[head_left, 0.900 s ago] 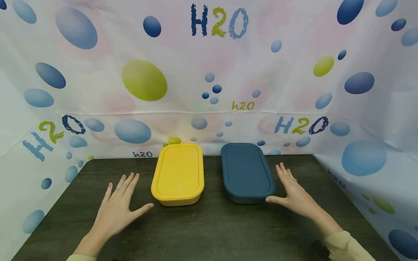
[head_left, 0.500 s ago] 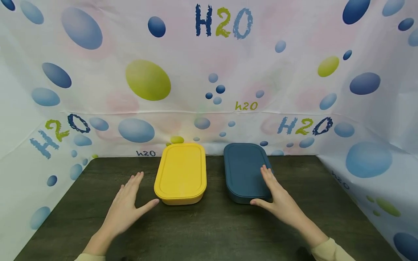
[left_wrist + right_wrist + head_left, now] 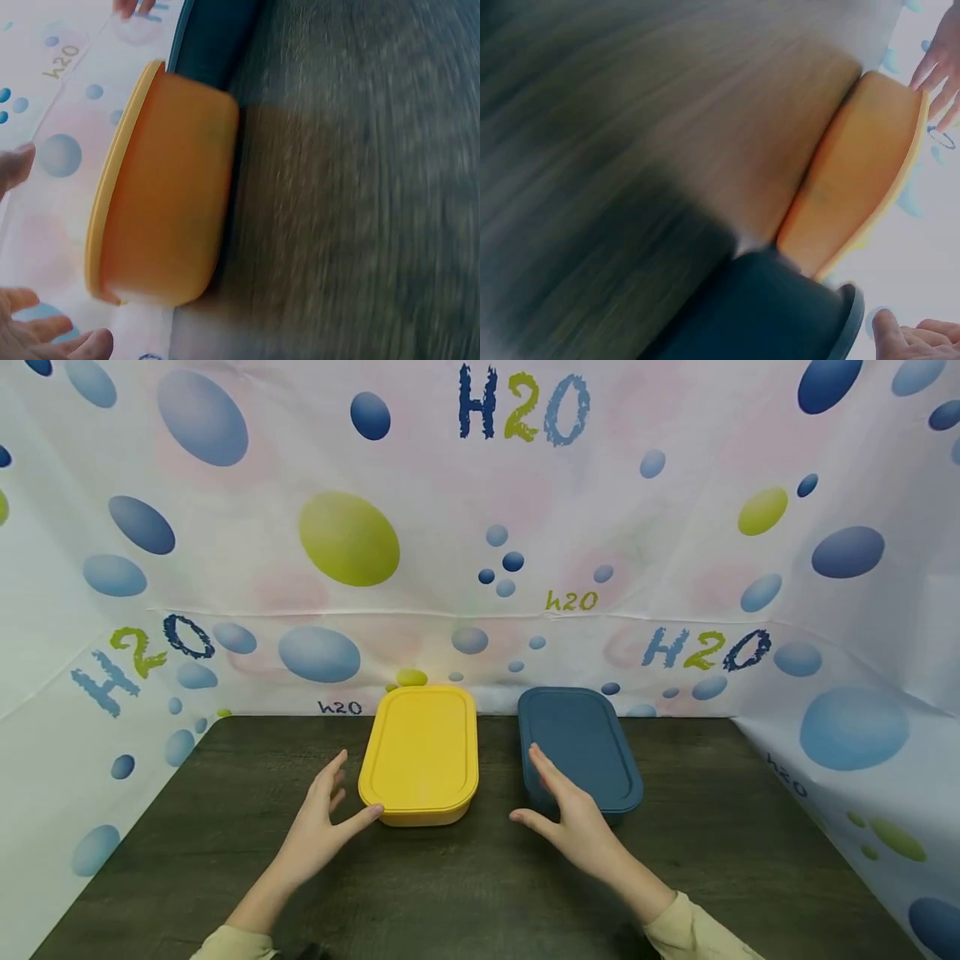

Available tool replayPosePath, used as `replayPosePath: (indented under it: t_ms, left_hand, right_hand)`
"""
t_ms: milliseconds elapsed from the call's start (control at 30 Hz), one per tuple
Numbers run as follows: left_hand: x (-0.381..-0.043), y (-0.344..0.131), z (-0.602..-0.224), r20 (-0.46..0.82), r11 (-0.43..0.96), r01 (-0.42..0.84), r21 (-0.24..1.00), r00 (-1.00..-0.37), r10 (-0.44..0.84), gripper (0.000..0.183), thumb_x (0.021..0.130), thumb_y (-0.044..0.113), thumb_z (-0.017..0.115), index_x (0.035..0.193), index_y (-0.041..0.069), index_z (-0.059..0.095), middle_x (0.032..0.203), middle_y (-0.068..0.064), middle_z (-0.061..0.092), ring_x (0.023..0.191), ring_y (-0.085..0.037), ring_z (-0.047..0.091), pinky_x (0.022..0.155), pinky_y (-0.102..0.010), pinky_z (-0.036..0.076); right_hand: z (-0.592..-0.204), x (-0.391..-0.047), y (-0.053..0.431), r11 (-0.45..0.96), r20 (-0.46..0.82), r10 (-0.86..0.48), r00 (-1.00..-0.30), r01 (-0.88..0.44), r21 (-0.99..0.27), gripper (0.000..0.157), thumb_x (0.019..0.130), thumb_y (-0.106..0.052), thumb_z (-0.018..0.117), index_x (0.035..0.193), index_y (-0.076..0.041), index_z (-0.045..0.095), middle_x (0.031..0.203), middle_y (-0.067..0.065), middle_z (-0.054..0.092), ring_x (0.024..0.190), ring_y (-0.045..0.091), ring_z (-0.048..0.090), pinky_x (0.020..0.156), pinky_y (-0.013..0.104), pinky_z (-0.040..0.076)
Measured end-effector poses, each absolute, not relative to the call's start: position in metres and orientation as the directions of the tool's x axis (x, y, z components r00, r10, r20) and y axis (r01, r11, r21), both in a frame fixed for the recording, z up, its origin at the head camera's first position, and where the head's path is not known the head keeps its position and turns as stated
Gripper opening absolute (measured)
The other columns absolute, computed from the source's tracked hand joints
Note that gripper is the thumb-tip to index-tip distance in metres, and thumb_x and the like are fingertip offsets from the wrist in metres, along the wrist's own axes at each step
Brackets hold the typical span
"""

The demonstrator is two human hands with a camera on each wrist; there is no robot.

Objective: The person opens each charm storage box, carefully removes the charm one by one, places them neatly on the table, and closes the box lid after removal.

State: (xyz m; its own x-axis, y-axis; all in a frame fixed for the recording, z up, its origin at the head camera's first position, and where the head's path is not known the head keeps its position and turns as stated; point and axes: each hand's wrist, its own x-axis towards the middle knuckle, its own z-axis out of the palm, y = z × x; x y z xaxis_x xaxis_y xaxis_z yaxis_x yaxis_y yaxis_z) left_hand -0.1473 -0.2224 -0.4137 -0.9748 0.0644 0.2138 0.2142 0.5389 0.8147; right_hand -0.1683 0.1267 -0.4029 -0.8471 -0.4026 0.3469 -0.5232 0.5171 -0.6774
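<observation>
A yellow lidded food container [image 3: 418, 747] sits toward the back of the dark table, its lid on. To its right is a dark blue container [image 3: 581, 747] of the same shape, also lidded. My left hand [image 3: 318, 827] is at the yellow one's front left corner, fingers extended, thumb tip overlapping the lid's edge in the head view. My right hand [image 3: 577, 831] reaches across the blue container's front left part, thumb and fingers spread and nothing between them. The left wrist view shows the yellow container's side [image 3: 169, 187] between thumb and fingers, apart from both.
Dark wood-look table [image 3: 450, 893] lies under both containers, with a narrow gap between the two. A white sheet [image 3: 420, 468] printed with blue and green ovals hangs behind the table and along both sides.
Both hands have moved: the left rightward to the yellow container, the right leftward from the blue container's right side across its front. The containers keep their places; the head view has shifted slightly.
</observation>
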Motion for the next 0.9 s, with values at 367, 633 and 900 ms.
replayPosePath:
  t_ms: [367,633,900]
  left_hand:
    - [-0.157,-0.208,-0.421,0.155,0.487,0.155,0.860,-0.987,0.039,0.104,0.081,0.032,0.078,0.153,0.007,0.008,0.152,-0.025,0.010,0.137,-0.043,0.021,0.105,-0.050,0.033]
    - [-0.161,-0.204,-0.424,0.132,0.488,0.124,0.864,-0.991,0.019,0.106,0.079,0.035,0.079,0.153,0.006,0.010,0.153,-0.023,0.012,0.134,-0.039,0.030,0.104,-0.053,0.034]
    - [-0.162,-0.201,-0.425,0.153,0.508,0.134,0.851,-0.988,0.004,0.098,0.080,0.030,0.079,0.148,-0.007,0.020,0.152,-0.024,0.018,0.138,-0.038,0.025,0.104,-0.048,0.034]
  right_hand:
    - [-0.411,-0.188,0.080,0.329,0.225,-0.415,-0.881,-0.376,-0.866,0.094,0.085,-0.024,0.073,0.153,-0.009,0.010,0.158,0.008,0.008,0.140,0.028,0.024,0.101,0.031,0.039]
    - [-0.419,-0.200,0.061,0.326,0.142,-0.423,-0.895,-0.296,-0.898,0.101,0.083,-0.024,0.075,0.152,-0.002,0.006,0.157,0.017,0.007,0.140,0.032,0.022,0.101,0.037,0.040]
    - [-0.425,-0.205,0.051,0.307,0.122,-0.445,-0.887,-0.279,-0.910,0.103,0.080,-0.024,0.077,0.152,0.000,0.006,0.157,0.017,0.004,0.140,0.025,0.024,0.103,0.033,0.037]
